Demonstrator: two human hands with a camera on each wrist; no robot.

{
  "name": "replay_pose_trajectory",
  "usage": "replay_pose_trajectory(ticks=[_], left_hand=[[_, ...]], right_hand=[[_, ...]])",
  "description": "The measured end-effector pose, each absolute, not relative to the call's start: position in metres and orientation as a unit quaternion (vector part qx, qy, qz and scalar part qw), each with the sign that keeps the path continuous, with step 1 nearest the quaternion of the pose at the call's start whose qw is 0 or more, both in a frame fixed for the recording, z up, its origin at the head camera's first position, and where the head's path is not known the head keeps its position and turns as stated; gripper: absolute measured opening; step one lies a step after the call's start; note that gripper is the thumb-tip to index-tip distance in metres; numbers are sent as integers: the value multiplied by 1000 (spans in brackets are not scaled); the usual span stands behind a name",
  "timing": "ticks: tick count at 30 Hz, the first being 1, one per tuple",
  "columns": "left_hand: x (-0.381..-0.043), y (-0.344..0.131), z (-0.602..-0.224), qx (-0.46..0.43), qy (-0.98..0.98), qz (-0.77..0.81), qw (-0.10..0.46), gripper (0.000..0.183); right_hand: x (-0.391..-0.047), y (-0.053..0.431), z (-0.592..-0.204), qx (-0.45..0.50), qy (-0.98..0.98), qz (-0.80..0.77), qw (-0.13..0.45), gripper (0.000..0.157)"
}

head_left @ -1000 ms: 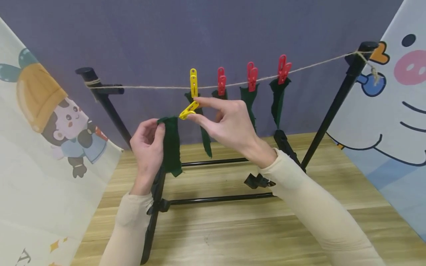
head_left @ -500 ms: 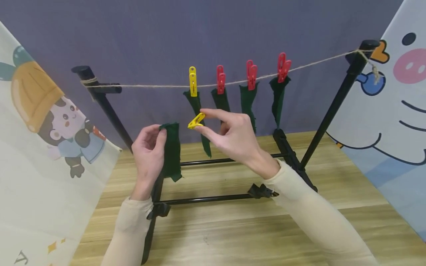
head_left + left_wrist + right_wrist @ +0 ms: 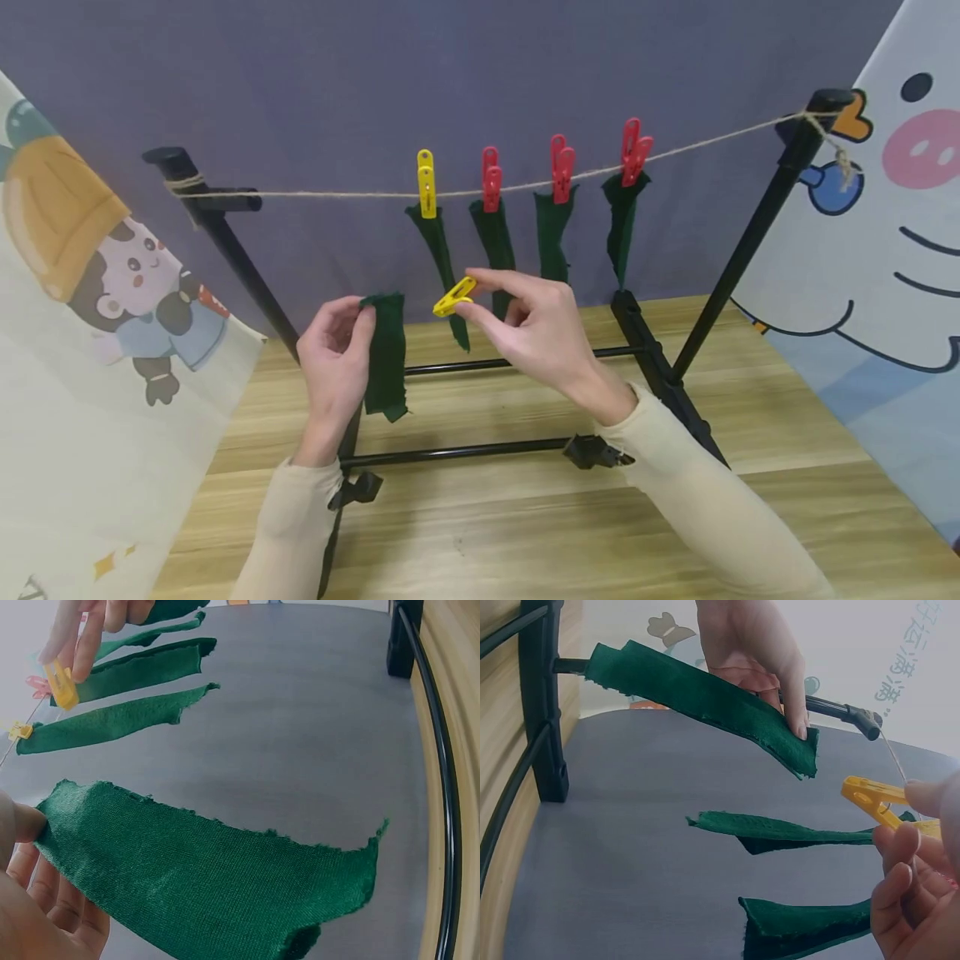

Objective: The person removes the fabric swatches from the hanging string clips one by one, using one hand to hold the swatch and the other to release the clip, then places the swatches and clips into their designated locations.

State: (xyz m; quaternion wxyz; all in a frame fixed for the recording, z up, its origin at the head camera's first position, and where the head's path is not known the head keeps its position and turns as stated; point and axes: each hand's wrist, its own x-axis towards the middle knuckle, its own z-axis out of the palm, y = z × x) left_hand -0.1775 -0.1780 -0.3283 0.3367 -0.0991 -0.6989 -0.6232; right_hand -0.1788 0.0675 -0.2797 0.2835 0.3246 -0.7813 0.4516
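Note:
My left hand pinches the top corner of a dark green cloth strip, which hangs down from thumb and fingers. To its right, my right hand pinches a yellow clothespin between thumb and index finger, below the string. In the right wrist view the clothespin points towards the held cloth, apart from it. On the string a yellow clothespin holds another green strip. Several red clothespins hold more green strips further right.
A black pipe frame carries the string between its left post and right post. Its lower crossbars lie close over the wooden tabletop. A purple-grey backdrop stands behind, with cartoon-printed sheets at both sides.
My right hand has moved down and slightly right with the yellow clothespin, away from the string. My left hand has lowered slightly with the cloth strip. The head view has shifted a little.

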Motion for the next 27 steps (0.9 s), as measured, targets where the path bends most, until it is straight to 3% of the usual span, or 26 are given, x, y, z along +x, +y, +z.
replay_pose_trajectory(ticks=[27], left_hand=[[-152, -195, -360, -73, -727, -610, 307, 17]], right_hand=[[-161, 83, -316, 306, -775, 486, 263, 37]])
